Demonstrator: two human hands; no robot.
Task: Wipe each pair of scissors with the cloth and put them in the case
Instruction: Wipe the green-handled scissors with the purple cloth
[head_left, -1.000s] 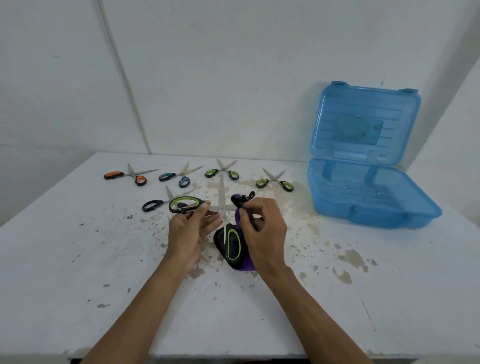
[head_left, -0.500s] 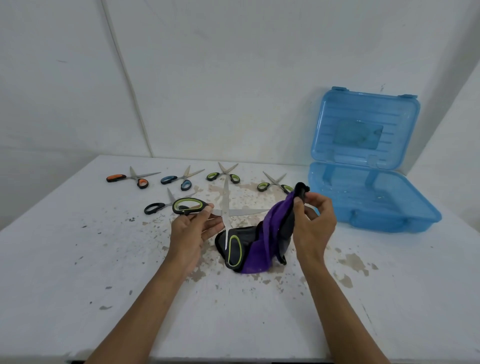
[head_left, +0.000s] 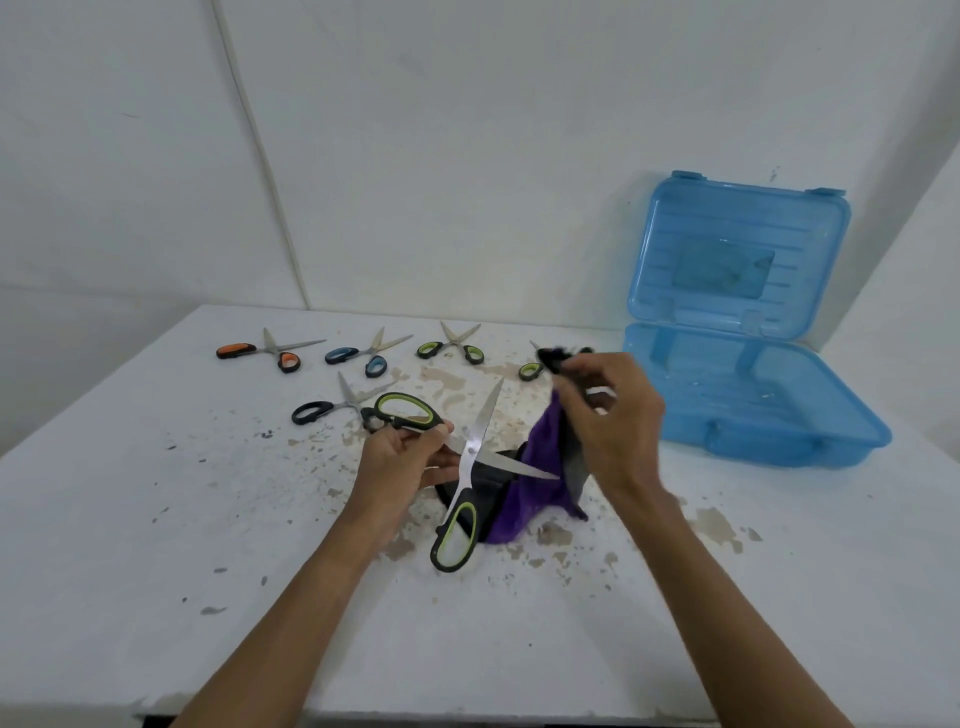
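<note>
At my two o'clock the translucent blue plastic case (head_left: 748, 395) sits open on the stained white table (head_left: 156, 519), lid upright, only specks on its floor. The large green-and-black-handled scissors (head_left: 470, 457) hang between my hands, blades spread. My left hand (head_left: 400, 457) curls round the upper handle loop. At one o'clock my right hand (head_left: 608, 415) pinches the purple-and-black cloth (head_left: 543, 441), its tail under the scissors. Smaller scissors (head_left: 363, 356) lie beyond at eleven.

Polished metal blades gleam on the scissors (head_left: 471, 451) — handles of matt black-and-green plastic. The cloth (head_left: 540, 447) hangs soft and fuzzy; the case (head_left: 779, 449) shines, glossy translucent blue plastic, and the table (head_left: 156, 519) is matt white paint, chipped and stained.
</note>
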